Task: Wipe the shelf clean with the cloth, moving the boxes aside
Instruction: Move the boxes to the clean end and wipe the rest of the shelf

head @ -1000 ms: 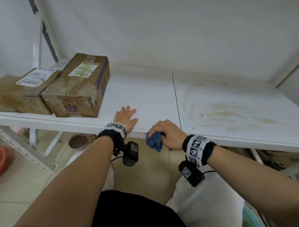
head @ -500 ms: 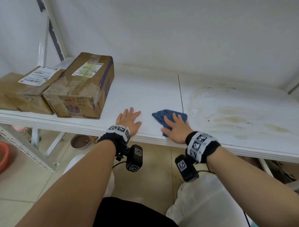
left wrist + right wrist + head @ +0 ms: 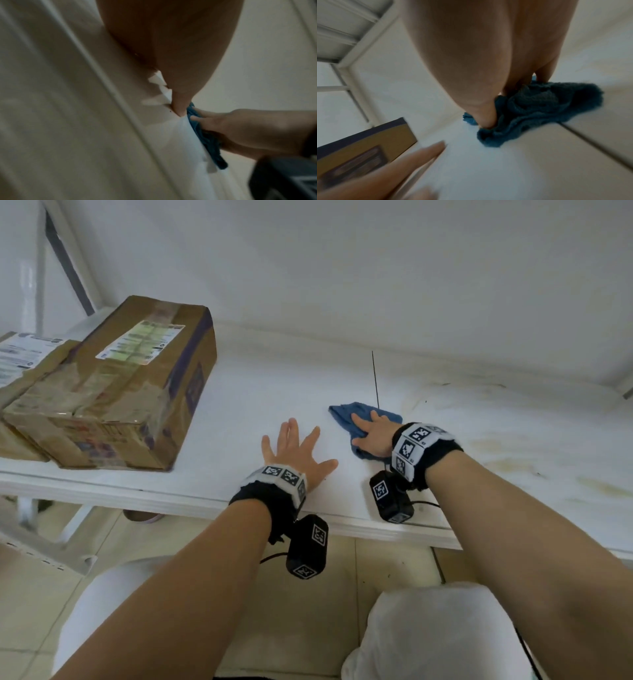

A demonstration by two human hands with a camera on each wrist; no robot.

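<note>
Two boxes (image 3: 113, 385) sit at 9 o'clock on the shelf (image 3: 267, 392), already clear of the middle. My right hand (image 3: 373, 433) presses flat, fingers straight, on the cloth (image 3: 349, 412) at the panel seam; left hand (image 3: 294, 446) lies splayed and released on the board just beside it, holding nothing. Judged step: wiping under way. Next move should carry the cloth toward 3 o'clock, over the brown stains (image 3: 513, 446), with firm pressure.

Right hand (image 3: 488, 65) presses bunched blue cloth (image 3: 539, 108) onto white shelf (image 3: 488, 175); left hand fingers (image 3: 419, 155) beside cardboard box (image 3: 368, 146).
</note>
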